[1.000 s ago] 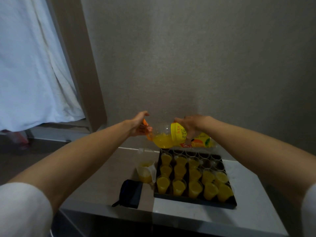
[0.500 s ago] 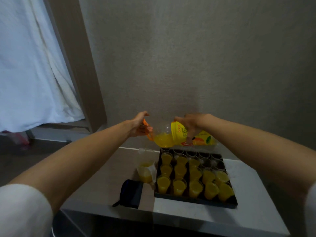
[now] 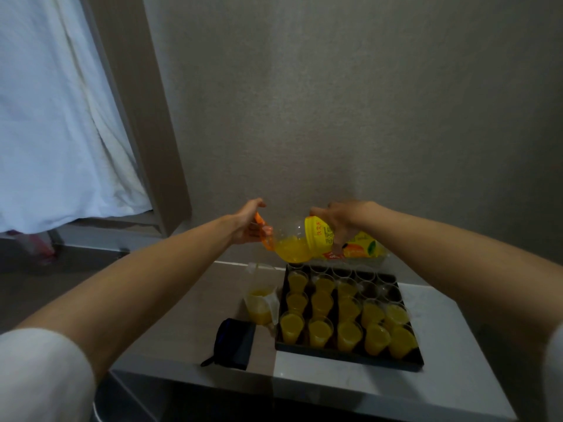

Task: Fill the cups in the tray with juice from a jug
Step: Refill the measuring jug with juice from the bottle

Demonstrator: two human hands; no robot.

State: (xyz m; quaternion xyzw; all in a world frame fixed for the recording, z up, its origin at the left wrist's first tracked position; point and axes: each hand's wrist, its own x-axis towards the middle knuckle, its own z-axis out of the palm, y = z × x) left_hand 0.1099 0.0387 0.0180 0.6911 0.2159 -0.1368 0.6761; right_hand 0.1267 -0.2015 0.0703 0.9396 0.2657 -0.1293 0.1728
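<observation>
— Two arms reach straight out over the tabletop [image 3: 350,379], bare to the white sleeves, wrists level with each other.

— And the hands?

— The left hand [image 3: 248,222] is curled at the neck end of the juice bottle [image 3: 307,243], fingers pinching the orange cap [image 3: 264,236]. The right hand [image 3: 342,217] grips the bottle from above, fingers wrapped down over its yellow label.

— How does the bottle lie?

— On its side in the air, neck pointing left, juice pooled in the lower shoulder, just above the far edge of the tray [image 3: 347,356].

— The cups?

— The cups [image 3: 320,330] in the near rows stand full of juice; the far row and some beside it on the right look clear.

— Anything else on the tabletop?

— A clear jug [image 3: 260,300] just left of the tray, some juice in its bottom, and a dark pouch [image 3: 233,342] in front of it. A white cloth [image 3: 54,117] hangs at the far left
</observation>
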